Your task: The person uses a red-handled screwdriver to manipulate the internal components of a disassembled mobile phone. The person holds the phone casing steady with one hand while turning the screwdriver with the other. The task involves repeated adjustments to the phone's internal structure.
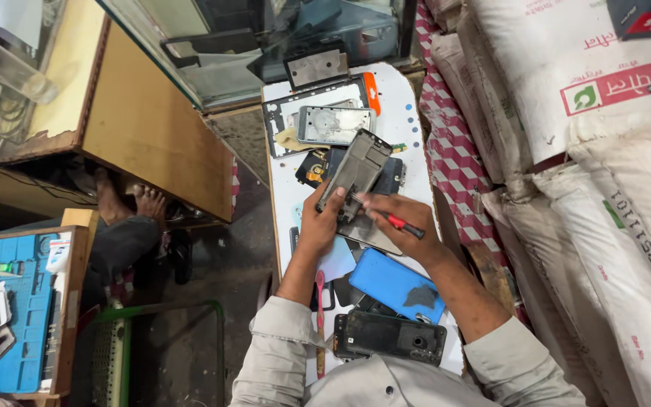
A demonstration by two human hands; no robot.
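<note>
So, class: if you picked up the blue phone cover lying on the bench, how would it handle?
The blue phone cover looks thin and flat, so probably light and slightly bendy. It lies overlapping other phone parts, so a push would likely slide it, not roll it.

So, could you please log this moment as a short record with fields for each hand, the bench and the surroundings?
left hand: the left hand holds a dark phone frame tilted up over the bench
right hand: the right hand grips a red-handled screwdriver, tip at the frame
bench: white worktop with a blue phone cover, a black phone body and a silver back cover
surroundings: white sacks at right, blue repair mat at left
</note>
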